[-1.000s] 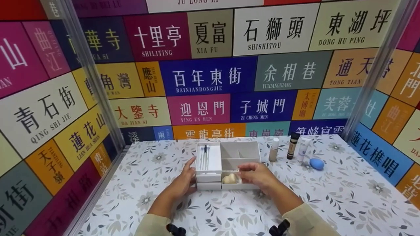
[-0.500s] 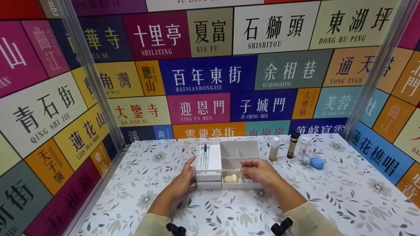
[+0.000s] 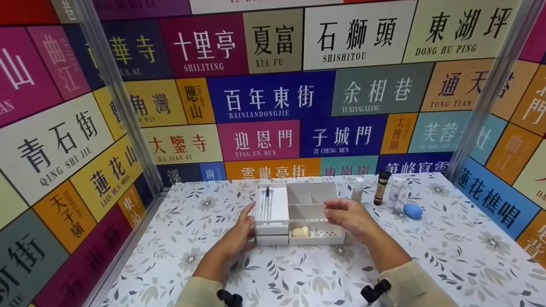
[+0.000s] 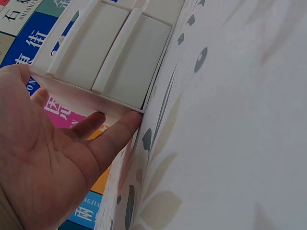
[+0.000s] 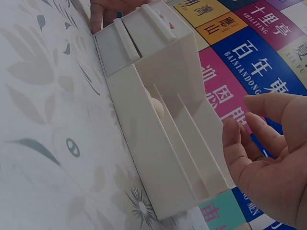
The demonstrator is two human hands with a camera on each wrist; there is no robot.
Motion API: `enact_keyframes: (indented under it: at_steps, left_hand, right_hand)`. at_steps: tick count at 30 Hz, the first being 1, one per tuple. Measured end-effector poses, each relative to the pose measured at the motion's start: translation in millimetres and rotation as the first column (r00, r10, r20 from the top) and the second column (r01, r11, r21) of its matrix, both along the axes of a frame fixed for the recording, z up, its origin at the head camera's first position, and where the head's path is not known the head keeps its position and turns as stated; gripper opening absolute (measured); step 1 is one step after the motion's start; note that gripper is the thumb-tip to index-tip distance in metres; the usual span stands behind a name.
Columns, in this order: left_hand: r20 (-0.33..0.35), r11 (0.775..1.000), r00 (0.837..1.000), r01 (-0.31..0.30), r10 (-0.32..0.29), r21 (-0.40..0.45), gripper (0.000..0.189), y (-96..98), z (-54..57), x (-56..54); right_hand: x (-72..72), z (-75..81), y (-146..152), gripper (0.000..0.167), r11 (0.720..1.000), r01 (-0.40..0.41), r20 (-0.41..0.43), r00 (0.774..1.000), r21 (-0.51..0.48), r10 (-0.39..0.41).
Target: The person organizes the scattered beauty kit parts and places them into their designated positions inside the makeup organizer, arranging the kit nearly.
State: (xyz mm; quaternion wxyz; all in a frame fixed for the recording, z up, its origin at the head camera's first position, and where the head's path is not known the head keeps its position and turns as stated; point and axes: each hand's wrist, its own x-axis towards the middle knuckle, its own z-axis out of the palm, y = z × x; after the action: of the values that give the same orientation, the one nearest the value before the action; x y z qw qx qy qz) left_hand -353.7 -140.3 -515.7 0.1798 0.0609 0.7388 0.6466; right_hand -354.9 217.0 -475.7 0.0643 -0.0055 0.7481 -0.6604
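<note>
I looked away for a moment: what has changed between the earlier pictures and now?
The right hand has moved rightward and slightly farther from the person, clear of the sponge; it holds nothing and now partly hides the bottle. Any earlier grip is unclear. The left hand stays at the left side of the box; box and egg stay put.

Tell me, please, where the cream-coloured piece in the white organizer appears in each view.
Head: cream-coloured piece below centre, in the front compartment of the white organizer.
Left wrist: not in it.
Right wrist: cream-coloured piece near the centre, partly hidden behind the front wall.
Shared landmark: the two white drawers.
</note>
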Motion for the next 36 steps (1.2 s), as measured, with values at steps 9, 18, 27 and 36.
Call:
enact_keyframes:
  at_steps: [9,18,27,36]
  left_hand:
    - [-0.011,1.0,1.0,0.007,-0.007,0.008,0.058,1.3,0.7,1.0]
    - [-0.037,0.998,0.999,0.033,-0.031,0.047,0.057,-0.1,-0.3,2.0]
    - [-0.042,0.999,0.998,0.04,-0.039,0.021,0.056,-0.9,-1.1,2.4]
    - [-0.024,0.999,0.999,0.034,-0.033,0.007,0.055,-2.2,-0.7,1.3]
  right_hand:
    - [2.2,3.5,37.8,0.052,0.998,0.048,-0.004,0.999,0.044,-0.048]
    - [8.6,4.8,75.4,0.057,0.994,0.082,-0.003,0.997,0.074,-0.082]
    - [9.4,-1.0,113.2,0.058,0.991,0.114,0.018,0.993,0.077,-0.116]
    - [8.5,-8.6,158.7,0.066,0.979,0.18,0.089,0.978,0.094,-0.189]
